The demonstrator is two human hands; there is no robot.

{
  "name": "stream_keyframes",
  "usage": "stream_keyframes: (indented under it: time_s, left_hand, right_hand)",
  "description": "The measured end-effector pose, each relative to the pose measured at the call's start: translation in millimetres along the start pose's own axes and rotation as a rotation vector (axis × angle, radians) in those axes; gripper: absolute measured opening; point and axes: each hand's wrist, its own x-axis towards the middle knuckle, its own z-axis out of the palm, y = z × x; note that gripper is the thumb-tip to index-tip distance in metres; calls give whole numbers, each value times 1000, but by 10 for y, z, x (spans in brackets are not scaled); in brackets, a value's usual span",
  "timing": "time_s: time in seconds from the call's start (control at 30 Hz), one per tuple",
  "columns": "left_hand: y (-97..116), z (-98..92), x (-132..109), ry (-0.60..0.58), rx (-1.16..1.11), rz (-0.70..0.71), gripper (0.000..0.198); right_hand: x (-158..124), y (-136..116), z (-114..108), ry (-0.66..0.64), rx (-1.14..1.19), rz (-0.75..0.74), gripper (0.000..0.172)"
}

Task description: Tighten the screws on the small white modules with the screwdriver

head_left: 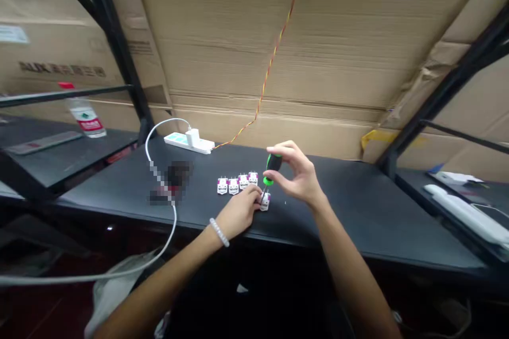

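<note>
My right hand [296,172] grips a screwdriver [272,164] with a black and green handle, its shaft pointing down. The tip meets a small white plug-like part with purple sides [265,202] on the black table. Fingers of my left hand [242,209] are closed on the left edge of that same part, holding it against the tabletop. Just beyond my left hand stand several similar white and purple parts [233,186] in a row, metal prongs facing away from me. Where exactly the tip enters is too small to tell.
A white power strip [186,142] with a plug lies at the back left, and a white cable [175,222] loops over the table edge. A yellow and red twisted wire [270,63] runs up the cardboard. Black frame bars [119,42] stand at the left; a water bottle [88,116] lies beyond.
</note>
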Motion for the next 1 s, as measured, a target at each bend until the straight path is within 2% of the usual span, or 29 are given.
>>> stream_keyframes:
  time_s: [0.13,0.23,0.3,0.37,0.53,0.63,0.73,0.87,1.0]
  left_hand:
    - [-2,-60,55,-57,40,-23,18]
    - [9,-107,111,-102,45,-20,17]
    - [11,-124,142,-101,21,0,17]
    - [1,-128,163,-93,-8,14,19]
    - [-59,-132,183,-96,-35,-6,16]
    - [-65,-137,183,-91,-26,9,16]
    - [-32,-121,175,-67,8,29,19]
    - [26,-70,155,-29,63,19,21]
    - [50,-43,147,-16,74,-6,22]
  right_hand:
    - [-21,55,-4,24,32,11,38]
    - [1,68,-66,-59,196,57,40]
    - [34,81,-120,-133,295,98,41]
    - [67,109,-161,-153,342,116,41]
    - [61,209,-149,48,251,90,38]
    - [11,233,-102,114,216,92,39]
    - [-38,233,-71,117,268,95,39]
    - [-85,248,-61,50,384,145,46]
    - [-97,303,-33,79,422,169,49]
